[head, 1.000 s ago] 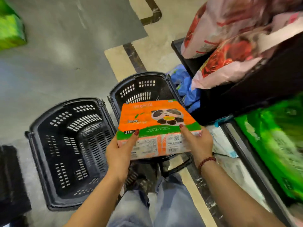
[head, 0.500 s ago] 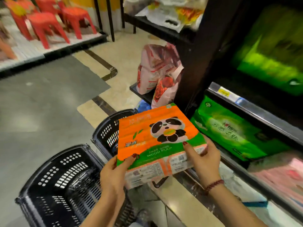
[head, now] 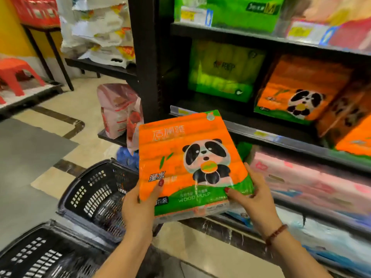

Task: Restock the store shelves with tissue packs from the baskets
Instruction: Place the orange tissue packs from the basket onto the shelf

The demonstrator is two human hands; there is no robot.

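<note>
Orange panda tissue pack (head: 192, 163) held up in both hands in front of the shelves

The pack is tilted with its printed face upward, its far edge close to the price rail of the middle shelf (head: 267, 135); whether it touches the rail cannot be told. The left hand (head: 138, 209) grips the near left corner, thumb curled over the face, its other fingers hidden beneath. The right hand (head: 255, 201) grips the near right corner, thumb pressed on the green band, fingers wrapped round the side edge, a beaded bracelet (head: 276, 233) at the wrist. Matching panda packs (head: 297, 101) stand on the middle shelf beside a green pack (head: 220, 73); pink packs (head: 311, 181) lie on the shelf below. Two black baskets (head: 90, 197) (head: 30, 255) sit on the floor to the left, below the pack
</note>
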